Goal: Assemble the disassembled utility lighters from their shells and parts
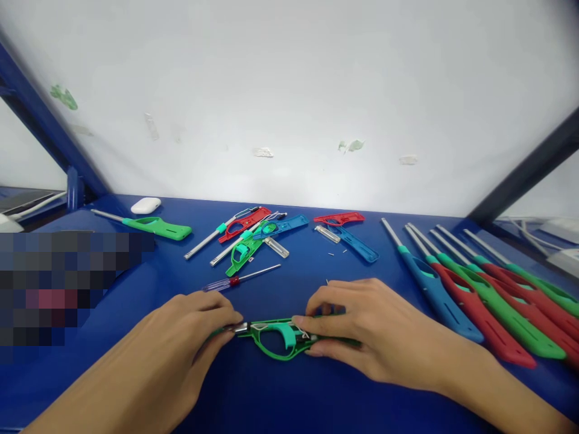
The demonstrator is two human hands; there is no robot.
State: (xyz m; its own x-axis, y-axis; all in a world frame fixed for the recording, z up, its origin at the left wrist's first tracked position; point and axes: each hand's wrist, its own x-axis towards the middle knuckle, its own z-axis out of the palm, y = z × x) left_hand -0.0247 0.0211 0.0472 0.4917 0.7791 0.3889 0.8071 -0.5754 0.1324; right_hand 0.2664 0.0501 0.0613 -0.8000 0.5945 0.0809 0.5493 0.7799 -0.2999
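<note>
Opened green lighter [277,358] sits between the two hands at the near middle of the blue table [158,268], its inner side facing up; whether it touches the surface I cannot tell. The left hand [192,328] has its fingers pinched on the metal neck end, while the right hand [362,328] has its fingers grasping the handle end. Between them show the turquoise trigger [287,336], pale wires and a small whitish triangular shape beside the right fingertips, too small to read as mark or part. Just beyond the left hand lies a screwdriver [234,281] with a clear purplish handle and red collar; any lettering on it is too fine to make out. Farther back, a red half-shell [260,216], a green half-shell [235,263] and a blue half-shell [292,224] lie close together with two metal tubes and a clear reservoir [277,247]. To their right are another red shell, another blue shell, a second clear reservoir and small metal bits. A whole green lighter [174,230] lies at the far left near a white case [146,205], whose visible side is plain. At the right, lighters in blue, red and green stretch in a slanting row, below a white wall [289,78] bearing scraps of tape
</note>
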